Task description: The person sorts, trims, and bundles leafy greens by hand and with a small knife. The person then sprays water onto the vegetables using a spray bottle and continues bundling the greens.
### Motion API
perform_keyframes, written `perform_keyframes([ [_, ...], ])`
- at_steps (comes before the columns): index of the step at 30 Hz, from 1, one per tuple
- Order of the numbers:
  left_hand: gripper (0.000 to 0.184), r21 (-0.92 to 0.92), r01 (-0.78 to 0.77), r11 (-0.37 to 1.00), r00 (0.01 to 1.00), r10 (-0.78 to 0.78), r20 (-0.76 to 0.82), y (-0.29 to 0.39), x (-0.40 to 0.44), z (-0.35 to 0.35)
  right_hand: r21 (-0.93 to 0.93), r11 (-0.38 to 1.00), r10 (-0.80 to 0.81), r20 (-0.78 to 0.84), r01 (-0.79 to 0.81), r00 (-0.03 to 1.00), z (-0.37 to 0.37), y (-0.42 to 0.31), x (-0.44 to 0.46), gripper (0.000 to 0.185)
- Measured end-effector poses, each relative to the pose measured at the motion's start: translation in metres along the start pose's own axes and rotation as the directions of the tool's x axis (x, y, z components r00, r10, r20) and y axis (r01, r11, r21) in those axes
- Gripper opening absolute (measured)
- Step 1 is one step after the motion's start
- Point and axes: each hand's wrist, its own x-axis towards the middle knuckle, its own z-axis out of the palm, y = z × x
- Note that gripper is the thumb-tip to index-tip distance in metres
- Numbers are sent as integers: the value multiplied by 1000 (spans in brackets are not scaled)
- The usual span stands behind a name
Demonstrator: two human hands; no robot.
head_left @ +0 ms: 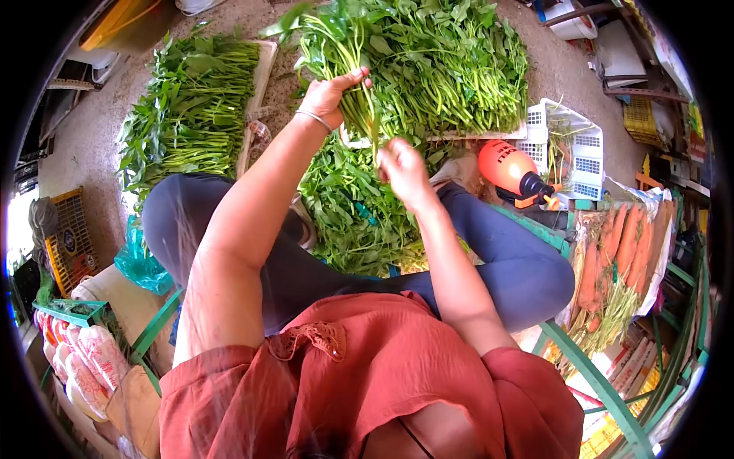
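Note:
My left hand (329, 96), with a bangle at the wrist, is closed around a bunch of leafy green stems (353, 52) that look like water spinach. The leaves point up and away, and the stems hang down toward my right hand (405, 172). That hand is closed, its fingers pinched at the lower end of a stem (373, 122); motion blurs it slightly. Beneath both hands, between my knees, lies a loose heap of the same greens (355, 214). Just beyond them, a large stack of greens (451, 65) is laid with stems toward me.
Another stack of greens (195, 107) lies at the left. To the right are an orange spray bottle (508, 164), a white plastic crate (589, 141) with stem scraps and a bundle of carrots (627, 241). A teal plastic bag (141, 260) sits by my left knee.

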Motion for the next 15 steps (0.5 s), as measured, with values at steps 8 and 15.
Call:
perform_keyframes([
  [8,21,96,61,994,994,-69,81,-5,-12,7,-101,985,100,-320,-139,942,-26,3,13,43],
  [15,26,98,17,995,986,-33,163,-14,-13,7,310,933,-149,-136,184,979,-5,-31,44,24],
])
